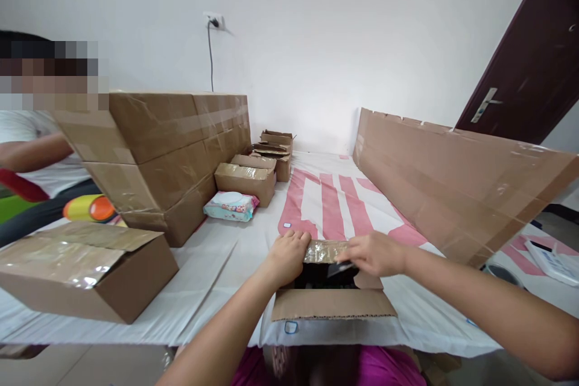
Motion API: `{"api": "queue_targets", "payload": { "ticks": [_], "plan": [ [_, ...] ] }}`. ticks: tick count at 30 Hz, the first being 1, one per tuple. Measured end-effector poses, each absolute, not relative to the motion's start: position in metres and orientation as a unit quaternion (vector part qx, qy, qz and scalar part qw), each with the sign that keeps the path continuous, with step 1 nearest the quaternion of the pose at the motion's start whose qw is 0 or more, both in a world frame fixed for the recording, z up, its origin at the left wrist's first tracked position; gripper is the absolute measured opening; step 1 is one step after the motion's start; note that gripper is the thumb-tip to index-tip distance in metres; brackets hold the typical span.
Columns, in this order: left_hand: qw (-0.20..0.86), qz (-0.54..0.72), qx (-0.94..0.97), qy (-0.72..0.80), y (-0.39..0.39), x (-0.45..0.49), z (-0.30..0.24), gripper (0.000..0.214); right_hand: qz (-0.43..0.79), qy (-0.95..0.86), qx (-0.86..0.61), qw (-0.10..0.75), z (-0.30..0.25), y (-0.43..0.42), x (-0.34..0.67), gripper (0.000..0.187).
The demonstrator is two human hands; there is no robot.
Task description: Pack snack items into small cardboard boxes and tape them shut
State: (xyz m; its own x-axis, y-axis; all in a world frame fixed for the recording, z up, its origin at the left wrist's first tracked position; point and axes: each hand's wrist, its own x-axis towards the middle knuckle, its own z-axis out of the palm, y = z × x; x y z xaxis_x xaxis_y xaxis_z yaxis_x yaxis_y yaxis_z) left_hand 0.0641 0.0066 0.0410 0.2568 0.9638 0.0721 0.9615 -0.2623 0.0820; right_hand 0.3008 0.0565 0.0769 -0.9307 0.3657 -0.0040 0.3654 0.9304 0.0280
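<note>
Desk [217, 295] wears a white cloth [260, 241] w/ broad pink stripes [332, 202] mid & far; cloth is creased, hangs over the near edge. Open box [335, 304] sits at near edge, approx. ctr, near flap folded out toward the wearer, interior dark. Hands are apart, one each side of the opening: L hand [288, 253] has fingers curled over the far L corner, can't tell how firmly; R hand [373, 253] is at the far R, fingers closed on a thin dark item [338, 268] over the opening, type unclear.

Small blue-edged tag [291, 327] on cloth just below the box; another tag [287, 225] beyond it. L side: taped box [136, 280] near the edge, tall carton stack [172, 151] behind, then wipes pack [231, 206] & a row of smaller boxes [244, 178] running back to the wall [307, 42]. R side: long cardboard panel [452, 181] stands upright, leaning outward; white device [552, 262] past it.

Rm: plain white wall, socket [214, 21] w/ black cord [211, 60] dropping behind cartons; dark door [520, 72] upper R, silver handle [484, 105]. Co-worker [22, 126] at far L, partly hidden by cartons. Tiled floor [90, 368] below.
</note>
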Motion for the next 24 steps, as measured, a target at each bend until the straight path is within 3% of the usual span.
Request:
{"api": "queue_targets", "payload": {
  "ticks": [4, 8, 13, 24],
  "plan": [
    [0.006, 0.057, 0.794, 0.605, 0.005, 0.062, 0.039, 0.032, -0.011, 0.983, 0.182, -0.017, 0.081, 0.051, 0.279, 0.038],
    [0.007, 0.064, 0.795, 0.603, 0.004, 0.060, 0.037, 0.034, -0.018, 0.960, 0.276, -0.037, 0.098, 0.065, 0.294, 0.033],
    [0.009, 0.067, 0.792, 0.606, 0.006, 0.062, 0.035, 0.034, 0.040, 0.913, 0.404, 0.029, 0.104, 0.054, 0.298, 0.026],
    [0.001, 0.053, 0.789, 0.612, 0.006, 0.062, 0.034, 0.034, 0.120, 0.954, 0.241, 0.130, 0.098, 0.071, 0.257, 0.025]
  ]
}}
